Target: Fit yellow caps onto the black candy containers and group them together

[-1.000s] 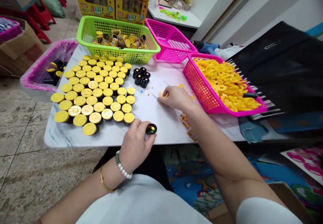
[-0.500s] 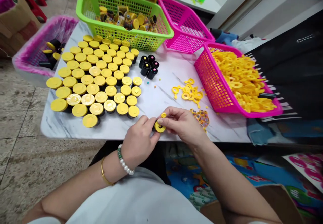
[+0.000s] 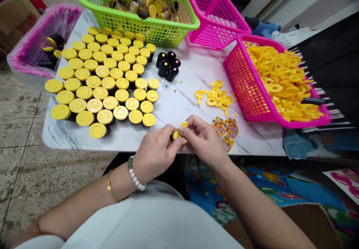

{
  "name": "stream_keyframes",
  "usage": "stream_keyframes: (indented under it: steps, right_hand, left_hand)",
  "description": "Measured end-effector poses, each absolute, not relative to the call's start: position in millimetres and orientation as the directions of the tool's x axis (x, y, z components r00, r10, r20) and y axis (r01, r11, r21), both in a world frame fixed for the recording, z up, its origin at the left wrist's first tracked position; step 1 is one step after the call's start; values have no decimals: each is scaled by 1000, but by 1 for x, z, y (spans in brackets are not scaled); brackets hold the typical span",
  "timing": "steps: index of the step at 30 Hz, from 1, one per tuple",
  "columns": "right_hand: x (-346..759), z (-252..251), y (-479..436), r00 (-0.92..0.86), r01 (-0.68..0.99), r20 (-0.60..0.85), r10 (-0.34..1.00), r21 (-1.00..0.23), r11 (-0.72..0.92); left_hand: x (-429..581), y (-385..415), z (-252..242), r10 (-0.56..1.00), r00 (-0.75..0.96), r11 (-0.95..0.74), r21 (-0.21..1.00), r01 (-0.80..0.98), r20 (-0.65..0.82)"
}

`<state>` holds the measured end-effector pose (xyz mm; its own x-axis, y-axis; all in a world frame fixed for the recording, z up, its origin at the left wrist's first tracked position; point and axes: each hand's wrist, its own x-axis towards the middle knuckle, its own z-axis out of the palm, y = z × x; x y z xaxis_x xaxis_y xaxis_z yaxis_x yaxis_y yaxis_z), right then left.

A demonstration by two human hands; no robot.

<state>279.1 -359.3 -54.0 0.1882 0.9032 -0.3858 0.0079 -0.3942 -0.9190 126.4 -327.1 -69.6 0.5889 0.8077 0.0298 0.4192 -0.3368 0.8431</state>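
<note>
Close to the front edge of the table, my left hand (image 3: 155, 146) is closed round a small black cup, mostly hidden by the fingers. A yellow plastic ring piece (image 3: 175, 134) lies over the cup's mouth, its small round end (image 3: 184, 124) sticking up. My right hand (image 3: 203, 138) pinches this ring piece between thumb and fingers, touching my left thumb. To the left stand many black cups with yellow lids (image 3: 105, 116) in close rows. Several open black cups (image 3: 163, 68) with pink or yellow bits inside are grouped beyond my hands.
Loose yellow ring pieces (image 3: 211, 100) and a pile of small printed packets (image 3: 228, 127) lie right of my hands. A pink basket (image 3: 246, 84) heaped with ring pieces stands at right. Behind are a green basket (image 3: 134, 26) of finished-looking cups and another pink basket (image 3: 221, 15).
The view has shifted slightly. My left thumb has moved up over the ring piece, and my right fingers have drawn in closer around it on the cup.
</note>
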Motion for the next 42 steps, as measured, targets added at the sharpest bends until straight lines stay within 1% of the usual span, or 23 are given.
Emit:
stream_keyframes:
  steps: [2,4,9,11,15,19,22,25,28,32,35,38,40,42]
  right_hand:
    - [276,-55,-362,246,33,-336,909,-935,-354]
    - [277,-54,-364,244,91,-292,925,-943,-321]
    - [287,-52,-362,150,299,-123,981,-940,-164]
    - [289,-52,-361,137,327,-95,986,-935,-135]
    - [288,-54,-360,165,272,-137,977,-946,-178]
    - [285,-58,-360,184,243,-177,967,-945,-219]
    - [282,-60,-363,211,270,-146,967,-942,-201]
    - [278,-62,-368,246,301,-92,965,-939,-167]
    - [276,-64,-370,271,308,-53,961,-941,-138]
    - [274,-67,-371,299,290,-53,953,-946,-144]
    - [274,-68,-370,309,255,-65,949,-955,-149]
    - [278,-68,-369,291,223,-95,952,-961,-165]
    - [284,-68,-367,247,148,-136,960,-973,-175]
    - [293,-67,-362,186,14,-207,961,-977,-214]
  left_hand:
    - [126,-330,-75,801,593,-393,818,420,80]
    - [126,-333,-78,783,615,-422,806,415,93]
    - [127,-333,-78,773,633,-399,806,437,39]
    - [127,-332,-77,782,623,-387,804,451,26]
    - [129,-332,-79,783,623,-372,807,458,7]
    - [129,-333,-82,778,627,-375,826,421,34]
    - [127,-333,-79,779,623,-400,819,411,68]
    - [123,-330,-71,769,632,-388,855,344,96]
    - [121,-324,-62,771,632,-319,903,289,70]
    - [123,-320,-60,762,647,-256,929,267,24]
    - [124,-325,-66,775,631,-281,907,313,22]
    - [125,-333,-75,810,582,-348,862,369,77]
    - [127,-337,-80,815,563,-414,816,403,136]
    - [129,-339,-83,823,539,-456,775,438,180]
